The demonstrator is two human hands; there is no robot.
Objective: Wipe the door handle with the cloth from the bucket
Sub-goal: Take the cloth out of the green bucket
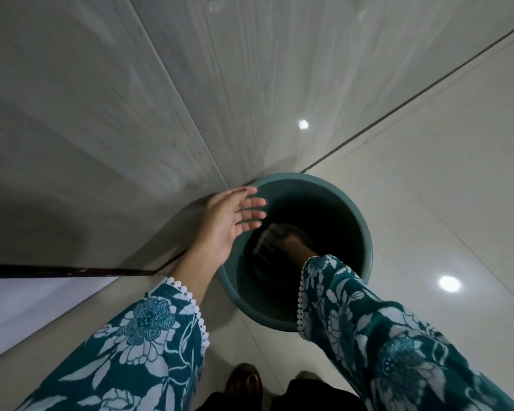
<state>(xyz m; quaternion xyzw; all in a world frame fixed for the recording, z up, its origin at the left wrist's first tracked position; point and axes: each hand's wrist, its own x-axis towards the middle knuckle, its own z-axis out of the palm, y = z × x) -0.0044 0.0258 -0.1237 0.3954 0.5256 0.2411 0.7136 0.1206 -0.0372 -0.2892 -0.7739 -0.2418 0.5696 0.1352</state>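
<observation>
A teal bucket stands on the tiled floor against a pale door or wall panel. Deep inside it, in the dark, lies a blurred striped cloth. My right hand reaches down into the bucket and touches the cloth; whether its fingers have closed on it is too dark and blurred to tell. My left hand hovers over the bucket's left rim, palm up and fingers spread, holding nothing. The door handle is out of view.
A grey wood-grain panel rises to the left of the bucket. Glossy beige floor tiles spread to the right with lamp reflections. A dark threshold strip runs at the left. My sandalled foot stands below the bucket.
</observation>
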